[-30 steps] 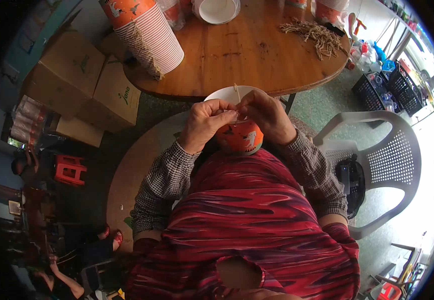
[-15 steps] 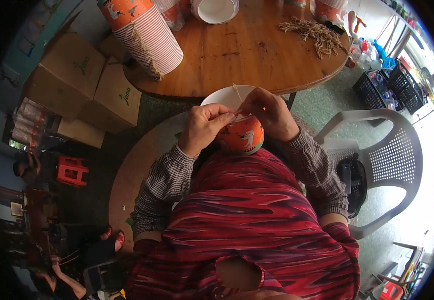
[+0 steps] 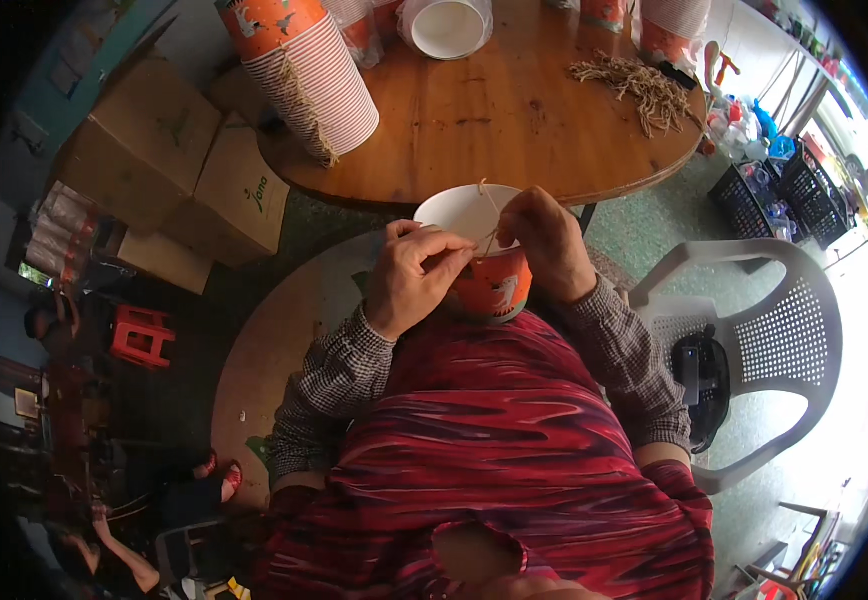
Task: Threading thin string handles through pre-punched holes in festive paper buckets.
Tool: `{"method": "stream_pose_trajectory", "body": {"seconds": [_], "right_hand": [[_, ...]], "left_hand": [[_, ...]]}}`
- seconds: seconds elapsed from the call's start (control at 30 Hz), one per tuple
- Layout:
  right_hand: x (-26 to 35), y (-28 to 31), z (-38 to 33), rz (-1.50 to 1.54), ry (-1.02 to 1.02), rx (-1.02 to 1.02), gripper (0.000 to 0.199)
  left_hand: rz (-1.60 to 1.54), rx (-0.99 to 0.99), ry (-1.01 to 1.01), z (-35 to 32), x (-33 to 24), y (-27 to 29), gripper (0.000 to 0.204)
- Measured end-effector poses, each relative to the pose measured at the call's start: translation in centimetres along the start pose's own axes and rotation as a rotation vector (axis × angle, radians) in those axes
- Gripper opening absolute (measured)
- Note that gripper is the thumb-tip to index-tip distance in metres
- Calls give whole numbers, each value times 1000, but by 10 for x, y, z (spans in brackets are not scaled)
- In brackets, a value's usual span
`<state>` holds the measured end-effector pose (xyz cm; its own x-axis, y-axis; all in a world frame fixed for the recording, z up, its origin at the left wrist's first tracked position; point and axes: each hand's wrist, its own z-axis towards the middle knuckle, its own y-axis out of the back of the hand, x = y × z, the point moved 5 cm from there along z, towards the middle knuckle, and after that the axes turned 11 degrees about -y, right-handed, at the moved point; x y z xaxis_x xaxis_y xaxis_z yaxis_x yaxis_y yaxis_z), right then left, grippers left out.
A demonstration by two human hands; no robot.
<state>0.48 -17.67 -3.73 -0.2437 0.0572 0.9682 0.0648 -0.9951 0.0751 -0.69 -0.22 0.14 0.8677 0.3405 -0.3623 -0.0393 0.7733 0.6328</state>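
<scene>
An orange paper bucket (image 3: 502,292) with printed animal figures and a white inside stands upright at my lap, close to the table edge. A thin cord (image 3: 491,202) loops over the opening, with a knot or end at the far rim. My left hand (image 3: 416,278) pinches the cord at the near rim, thumb against forefinger. On the right side of the opening, my right hand (image 3: 554,245) is closed with its fingertips on the cord. The cord's exact path between my fingertips is too fine to follow.
The wooden table (image 3: 474,130) bears a tall stack of nested paper buckets (image 3: 324,95), a bundle of cords (image 3: 644,88) and a white-lined bucket (image 3: 447,28) in plastic. Cardboard boxes (image 3: 154,130) stand left; a plastic chair (image 3: 784,330) and black crates (image 3: 819,195) right.
My right hand has drawn slightly apart from my left, and more cord shows between them. The left hand keeps its pinch near the rim. The whole view has shifted a little.
</scene>
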Motion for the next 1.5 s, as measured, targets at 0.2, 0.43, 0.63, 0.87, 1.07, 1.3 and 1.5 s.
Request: {"method": "stream_pose_trajectory", "body": {"seconds": [0.2, 0.43, 0.63, 0.87, 1.07, 1.3, 1.5], "right_hand": [[-1, -8, 1, 140, -60, 77, 2], [5, -12, 3, 35, -19, 75, 4], [27, -27, -5, -211, 104, 78, 6], [35, -37, -12, -367, 187, 64, 6], [45, -45, -18, -443, 347, 20, 12], [43, -41, -19, -274, 159, 7, 18], [41, -38, -16, -160, 136, 41, 22]], "left_hand": [[-30, 5, 38, -6, 2, 5, 9], [-158, -141, 89, -15, 14, 8, 9], [-106, -171, 42, -3, 4, 14, 19], [41, -187, 101, -18, -1, 6, 18], [52, -182, 138, -19, -5, 10, 14], [116, -198, 49, -16, -10, 11, 12], [90, -206, -11, -14, -17, 10, 12]]}}
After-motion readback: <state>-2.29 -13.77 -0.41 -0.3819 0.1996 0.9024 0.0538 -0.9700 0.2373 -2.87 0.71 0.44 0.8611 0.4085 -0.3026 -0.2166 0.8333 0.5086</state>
